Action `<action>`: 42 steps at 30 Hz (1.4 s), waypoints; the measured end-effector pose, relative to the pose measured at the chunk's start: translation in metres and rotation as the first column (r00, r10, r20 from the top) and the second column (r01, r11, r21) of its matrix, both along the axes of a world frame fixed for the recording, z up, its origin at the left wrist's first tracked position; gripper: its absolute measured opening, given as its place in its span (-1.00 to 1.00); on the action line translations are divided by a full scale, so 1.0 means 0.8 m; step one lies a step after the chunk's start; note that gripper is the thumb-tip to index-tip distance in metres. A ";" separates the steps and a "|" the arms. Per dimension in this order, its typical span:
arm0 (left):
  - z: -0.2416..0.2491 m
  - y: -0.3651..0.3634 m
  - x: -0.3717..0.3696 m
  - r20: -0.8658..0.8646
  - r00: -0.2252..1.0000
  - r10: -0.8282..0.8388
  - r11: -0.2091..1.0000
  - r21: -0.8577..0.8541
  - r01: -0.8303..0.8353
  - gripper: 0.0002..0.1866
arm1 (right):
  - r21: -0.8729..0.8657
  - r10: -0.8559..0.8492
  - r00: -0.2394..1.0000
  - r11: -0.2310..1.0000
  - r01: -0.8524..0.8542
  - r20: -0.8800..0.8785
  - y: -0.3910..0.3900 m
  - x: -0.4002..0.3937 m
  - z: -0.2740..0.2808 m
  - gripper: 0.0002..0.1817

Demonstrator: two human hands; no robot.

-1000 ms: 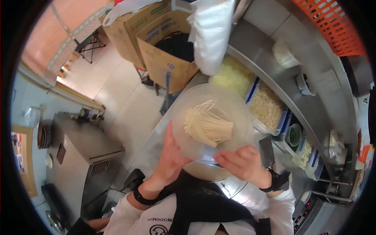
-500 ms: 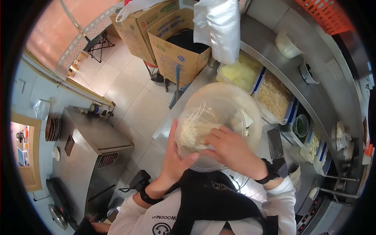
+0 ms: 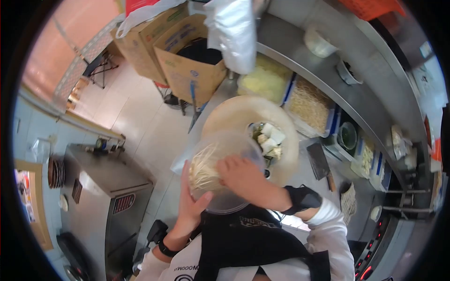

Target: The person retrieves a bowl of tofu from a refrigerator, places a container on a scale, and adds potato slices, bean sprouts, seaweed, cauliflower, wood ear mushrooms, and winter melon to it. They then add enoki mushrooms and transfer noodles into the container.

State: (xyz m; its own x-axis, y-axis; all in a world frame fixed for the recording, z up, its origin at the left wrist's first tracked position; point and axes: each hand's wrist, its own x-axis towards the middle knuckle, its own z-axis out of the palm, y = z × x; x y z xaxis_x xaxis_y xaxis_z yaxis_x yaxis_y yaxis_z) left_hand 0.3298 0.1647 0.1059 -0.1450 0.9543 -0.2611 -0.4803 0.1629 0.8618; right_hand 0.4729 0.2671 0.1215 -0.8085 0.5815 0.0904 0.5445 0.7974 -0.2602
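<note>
My left hand (image 3: 190, 203) holds a clear plastic bowl (image 3: 225, 199) from below, tilted toward me in front of my chest. A bundle of pale enoki mushrooms (image 3: 202, 172) lies inside it. My right hand (image 3: 243, 177) reaches into the bowl with its fingers curled over the mushrooms. Just behind the bowl is a round wooden chopping board (image 3: 234, 114) with a small pile of cut white and green pieces (image 3: 269, 139) on it.
A cleaver (image 3: 321, 164) lies right of the board. Tubs of shredded food (image 3: 265, 79) (image 3: 309, 107) and a small green bowl (image 3: 348, 136) line the steel counter. Open cardboard boxes (image 3: 185, 70) and a white bag (image 3: 232, 28) stand beyond. A steel cabinet (image 3: 110, 187) stands at left.
The bowl has come down and toward me, off the board, which uncovers the cut pieces. My right hand has moved from the bowl's rim into the bowl onto the mushrooms.
</note>
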 end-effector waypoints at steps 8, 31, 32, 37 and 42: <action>0.029 -0.024 0.009 0.025 0.999 -0.046 0.987 -0.153 0.049 -0.11 | -0.110 0.151 0.989 0.982 -0.151 -0.008 -0.006 0.005 -0.019 -0.82; 0.001 -0.032 0.013 0.016 0.999 -0.033 0.989 -0.141 0.035 -0.24 | -0.371 0.102 0.970 0.911 -0.180 -0.220 -0.018 0.022 0.009 -0.69; -0.002 -0.034 0.012 0.013 1.000 -0.026 0.988 -0.149 0.027 -0.24 | -0.379 0.107 0.969 0.906 -0.187 -0.223 -0.019 0.020 0.012 -0.69; -0.014 -0.035 0.009 0.049 0.999 0.010 0.992 -0.126 -0.004 -0.27 | -0.617 0.040 0.985 0.774 -0.138 -0.170 -0.007 0.026 0.057 -0.69; -0.025 -0.034 0.009 0.070 0.997 -0.009 0.990 -0.138 0.019 -0.28 | -0.654 0.008 0.988 0.748 -0.110 -0.157 0.006 0.039 0.062 -0.69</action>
State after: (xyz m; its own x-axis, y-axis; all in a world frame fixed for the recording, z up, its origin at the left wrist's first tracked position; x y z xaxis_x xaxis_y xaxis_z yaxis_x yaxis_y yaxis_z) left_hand 0.3373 0.1374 0.0862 -0.1088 0.9099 -0.4002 -0.5348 0.2858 0.7952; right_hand 0.5039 0.2720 0.1714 -0.8524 0.4884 -0.1871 0.4209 0.4283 -0.7996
